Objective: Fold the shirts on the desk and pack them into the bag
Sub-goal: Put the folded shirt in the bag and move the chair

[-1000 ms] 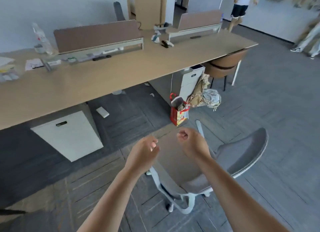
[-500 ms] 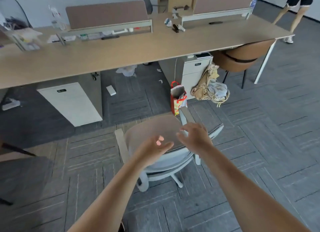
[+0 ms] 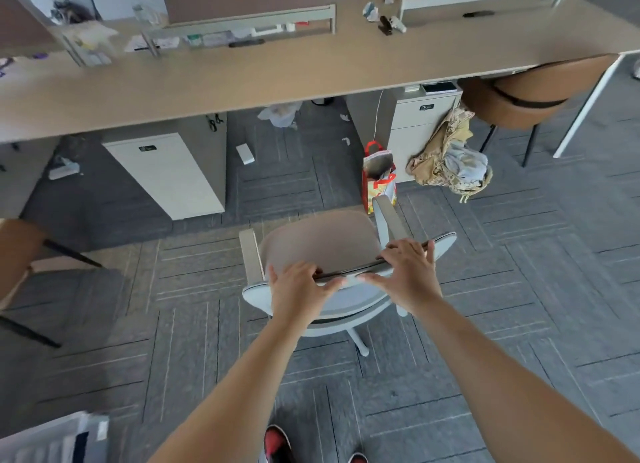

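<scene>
A grey swivel chair (image 3: 322, 241) stands in front of me with its back toward me. My left hand (image 3: 298, 289) and my right hand (image 3: 407, 272) both rest on the top rim of the backrest, fingers spread over the edge. A red and orange shopping bag (image 3: 378, 178) stands open on the floor just beyond the chair. A crumpled heap of beige and pale blue clothing (image 3: 450, 157) leans against a white drawer cabinet (image 3: 419, 130). The long wooden desk (image 3: 277, 74) runs across the top of the view; I see no shirts on it.
A second white cabinet (image 3: 166, 171) stands under the desk at the left. A brown chair (image 3: 526, 99) is tucked in at the right, another brown seat (image 3: 17, 254) at the left edge. Small clutter lines the desk dividers (image 3: 242, 15). My shoes (image 3: 277, 445) show on the grey carpet.
Both hands, held curled above the chair before, have gone forward and down onto its backrest rim. The chair has turned its back toward me and my view has tilted downward.
</scene>
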Tool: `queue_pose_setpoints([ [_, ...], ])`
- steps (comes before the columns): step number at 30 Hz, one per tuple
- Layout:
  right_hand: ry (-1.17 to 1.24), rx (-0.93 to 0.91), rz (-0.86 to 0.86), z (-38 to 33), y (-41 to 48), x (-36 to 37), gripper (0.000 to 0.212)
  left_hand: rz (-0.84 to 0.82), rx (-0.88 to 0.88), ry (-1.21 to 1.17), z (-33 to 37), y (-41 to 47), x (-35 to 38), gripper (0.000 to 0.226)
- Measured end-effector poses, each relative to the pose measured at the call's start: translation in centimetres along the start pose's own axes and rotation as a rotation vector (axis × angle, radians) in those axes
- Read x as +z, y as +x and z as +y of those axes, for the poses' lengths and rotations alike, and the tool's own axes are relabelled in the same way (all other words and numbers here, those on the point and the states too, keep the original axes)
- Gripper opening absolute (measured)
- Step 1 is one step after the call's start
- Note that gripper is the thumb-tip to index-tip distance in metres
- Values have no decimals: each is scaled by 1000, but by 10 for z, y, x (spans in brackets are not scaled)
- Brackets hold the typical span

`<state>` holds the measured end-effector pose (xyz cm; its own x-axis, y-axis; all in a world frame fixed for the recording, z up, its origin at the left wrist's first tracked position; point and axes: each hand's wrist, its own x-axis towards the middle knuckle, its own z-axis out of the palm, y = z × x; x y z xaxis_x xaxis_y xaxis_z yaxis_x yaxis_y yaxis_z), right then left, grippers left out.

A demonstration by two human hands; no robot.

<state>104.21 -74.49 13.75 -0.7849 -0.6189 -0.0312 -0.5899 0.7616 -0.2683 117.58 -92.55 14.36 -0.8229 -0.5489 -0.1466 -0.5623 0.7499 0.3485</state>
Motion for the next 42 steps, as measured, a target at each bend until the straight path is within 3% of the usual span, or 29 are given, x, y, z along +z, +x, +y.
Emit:
queue_pose_setpoints([
  [3,16,-2,18,-2,18,6,79,-19,-82,21,-8,15,-4,74],
  [8,33,2,17,-19,54,13,72,-43,-141,16,-25,53,-17,74],
  [21,46,78,1,-68,207,17,79,-44,-71,-60,-81,214,-65,67],
  [26,58,141,-61,-93,271,16,80,-79,-56,-104,-105,282,-89,80],
  [31,70,160,-59,-107,333,17,78,-90,-47,-104,-121,345,-102,73],
  [36,70,126,-72,-110,401,16,82,-53,-94,-107,-125,401,-112,81],
  [42,74,72,-91,-120,487,18,86,9,-141,-144,-130,473,-127,61],
])
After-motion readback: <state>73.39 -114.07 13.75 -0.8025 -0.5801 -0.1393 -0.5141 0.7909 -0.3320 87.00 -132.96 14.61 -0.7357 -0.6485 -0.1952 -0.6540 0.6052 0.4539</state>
